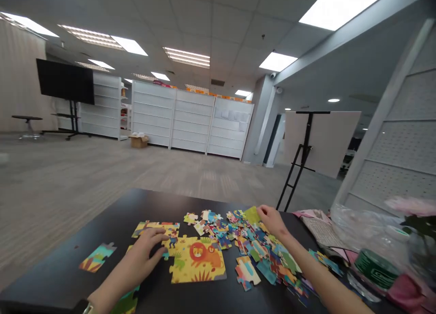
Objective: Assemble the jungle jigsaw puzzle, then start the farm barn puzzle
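Observation:
My left hand (146, 250) lies palm down with fingers spread over joined yellow puzzle pieces (156, 225) on the dark table. To its right is a joined section with an orange lion (200, 257); a small figure in blue is pictured near my fingertips. My right hand (272, 221) is at the far side of a heap of loose puzzle pieces (252, 241), its fingers curled in at the edge of a yellow-green puzzle piece (251, 215). The fingertips are partly hidden. A colourful piece (98, 257) lies left of my left hand, and green pieces (126, 302) show under that wrist.
On the table's right side are a plastic bottle with a green label (376, 268), clear plastic wrapping (361, 227), a woven pink-edged bag (318, 227) and a pink flower (413, 206). Beyond stand an easel board (322, 141), white shelves (194, 118) and a cardboard box (139, 141).

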{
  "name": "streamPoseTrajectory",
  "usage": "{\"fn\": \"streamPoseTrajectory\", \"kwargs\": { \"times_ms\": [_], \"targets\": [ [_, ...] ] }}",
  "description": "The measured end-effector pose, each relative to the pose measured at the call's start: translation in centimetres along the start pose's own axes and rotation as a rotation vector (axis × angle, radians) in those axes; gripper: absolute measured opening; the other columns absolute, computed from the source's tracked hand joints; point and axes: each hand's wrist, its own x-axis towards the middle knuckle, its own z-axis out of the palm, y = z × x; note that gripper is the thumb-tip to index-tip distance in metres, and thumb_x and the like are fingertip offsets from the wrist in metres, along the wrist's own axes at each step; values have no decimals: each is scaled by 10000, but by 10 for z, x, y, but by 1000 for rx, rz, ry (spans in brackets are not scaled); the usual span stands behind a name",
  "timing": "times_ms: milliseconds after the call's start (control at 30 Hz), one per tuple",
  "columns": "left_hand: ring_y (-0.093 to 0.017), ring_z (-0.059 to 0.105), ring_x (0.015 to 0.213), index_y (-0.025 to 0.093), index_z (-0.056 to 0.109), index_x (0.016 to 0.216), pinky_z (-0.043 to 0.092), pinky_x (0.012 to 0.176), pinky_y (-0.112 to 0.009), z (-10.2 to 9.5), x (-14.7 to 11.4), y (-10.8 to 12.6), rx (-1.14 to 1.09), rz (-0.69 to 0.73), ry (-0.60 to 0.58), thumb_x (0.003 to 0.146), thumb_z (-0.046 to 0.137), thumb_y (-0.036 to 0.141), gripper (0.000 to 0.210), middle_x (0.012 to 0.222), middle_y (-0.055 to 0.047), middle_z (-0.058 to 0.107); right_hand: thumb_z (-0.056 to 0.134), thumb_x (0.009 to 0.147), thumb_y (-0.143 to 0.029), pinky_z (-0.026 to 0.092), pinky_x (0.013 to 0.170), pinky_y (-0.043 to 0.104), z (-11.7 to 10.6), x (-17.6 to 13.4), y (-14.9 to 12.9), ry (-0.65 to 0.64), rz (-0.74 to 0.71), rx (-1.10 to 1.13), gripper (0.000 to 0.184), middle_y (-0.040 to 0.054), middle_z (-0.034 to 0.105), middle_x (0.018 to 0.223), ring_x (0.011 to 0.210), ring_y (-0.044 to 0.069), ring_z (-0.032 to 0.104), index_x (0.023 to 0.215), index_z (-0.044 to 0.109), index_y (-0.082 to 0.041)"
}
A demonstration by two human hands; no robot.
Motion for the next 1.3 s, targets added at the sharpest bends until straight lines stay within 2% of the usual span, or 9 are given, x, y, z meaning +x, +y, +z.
{"fn": "streamPoseTrajectory", "kwargs": {
  "times_ms": [233,367,500,600,733,900,1100,1200,1300],
  "targets": [
    [-282,600,1158,259,703,1148,461,1040,-449,-11,3,42,-207,-78,-16,918,543,309,285,1199,-92,671,415,922,-530,388,491,226,25,-2,-95,-174,-104,345,433,-20,557,592,526,135,537,706,577,-191],
    [-207,639,749,189,579,1309,492,715,-329,1,7,71,-662,-457,-61,986,408,543,509,849,-60,691,387,992,-493,387,458,223,59,-34,-164,-285,-207,451,392,-35,558,597,454,116,510,821,589,-203],
    [-155,617,709,173,548,1233,376,577,-227,18,8,71,-1266,-679,-71,897,514,659,591,834,-40,657,419,1027,-326,471,627,257,92,-65,-204,-167,-657,338,281,24,648,744,654,151,607,956,669,-219],
    [-133,592,721,198,546,1123,384,617,-228,17,7,56,-1248,-610,23,832,679,505,443,845,-2,614,477,1016,-237,521,709,276,110,-73,-209,-69,-943,239,224,67,705,941,817,179,664,1101,684,-252],
    [-137,503,649,221,472,1211,356,624,-255,2,3,46,-862,-418,86,903,581,318,341,745,47,539,502,996,-258,543,926,374,122,-71,-197,-49,-777,362,272,118,643,1249,1111,245,639,1237,625,-272],
    [-167,479,649,221,436,1332,335,634,-270,-10,2,50,-479,-319,48,947,459,204,385,703,53,463,433,1013,-356,554,796,356,124,-70,-189,-166,-414,533,305,95,676,1073,890,220,658,1248,592,-246],
    [-188,552,700,256,485,1376,394,671,-279,-9,5,58,-361,-296,-26,971,423,208,412,770,23,574,445,1007,-392,506,751,316,119,-72,-199,-246,-385,578,327,46,673,933,796,191,632,1253,604,-246],
    [-226,637,971,278,552,1350,443,865,-329,-8,3,62,-325,-228,-20,970,403,161,426,1036,-40,692,477,987,-382,498,718,303,116,-75,-203,-281,-376,659,376,35,668,932,769,180,626,1327,563,-246],
    [-251,605,1152,268,559,1360,417,985,-363,-6,0,66,-278,-137,-48,955,421,137,448,1269,-76,658,516,961,-378,482,681,295,118,-77,-203,-343,-362,710,414,19,661,879,729,173,612,1351,556,-244]
  ]
}}
